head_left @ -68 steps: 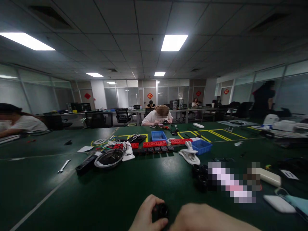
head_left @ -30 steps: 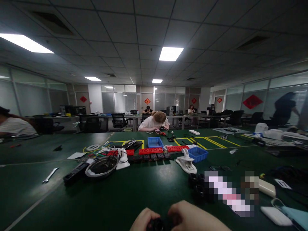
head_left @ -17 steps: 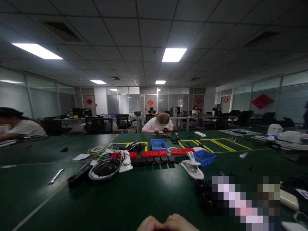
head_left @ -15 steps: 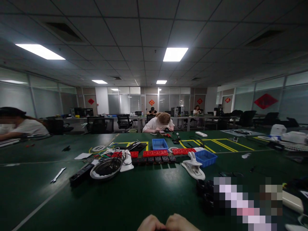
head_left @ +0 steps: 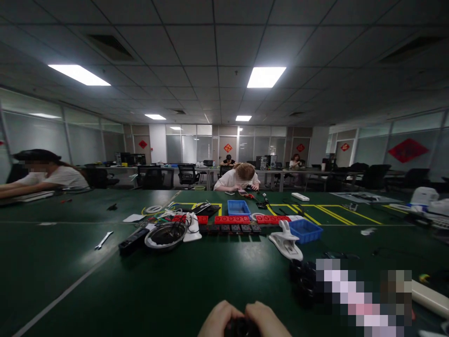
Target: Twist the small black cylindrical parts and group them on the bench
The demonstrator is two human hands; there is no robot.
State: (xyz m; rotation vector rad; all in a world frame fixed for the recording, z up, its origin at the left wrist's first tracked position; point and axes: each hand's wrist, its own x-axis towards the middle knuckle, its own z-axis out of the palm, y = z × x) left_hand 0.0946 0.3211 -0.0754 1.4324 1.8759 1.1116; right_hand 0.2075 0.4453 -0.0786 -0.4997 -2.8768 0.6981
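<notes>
Both hands come together low in the head view, cut off by its lower edge: the left hand (head_left: 218, 319) and the right hand (head_left: 267, 320) close from either side around a small black object (head_left: 242, 326), their thumbs close together above it; its round front shows between them, though the dark blurs its details. Ahead of the hands, a broad stretch of the green table (head_left: 217, 271) runs up to a row of black sockets (head_left: 235, 229), giving the most room forward and to the left, where a pale line (head_left: 66, 294) slants across the top. The right side is tighter: black round parts (head_left: 302, 279) sit near the right hand, beside a pixelated pink-and-white patch (head_left: 358, 299), with a cream block (head_left: 432, 298) farther out. Forward and right, a white clamp (head_left: 286, 244) stands just before a blue bin (head_left: 304, 230). Forward and left, a metal bowl (head_left: 151, 245) holding dark cables lies between a long black box (head_left: 133, 241) and a white stand (head_left: 192, 229), with a wrench (head_left: 104, 240) farther left. Behind the sockets, red strips (head_left: 232, 219) form a low barrier before a second blue bin (head_left: 238, 207). Across the table, a person (head_left: 234, 180) bends over the far edge.
</notes>
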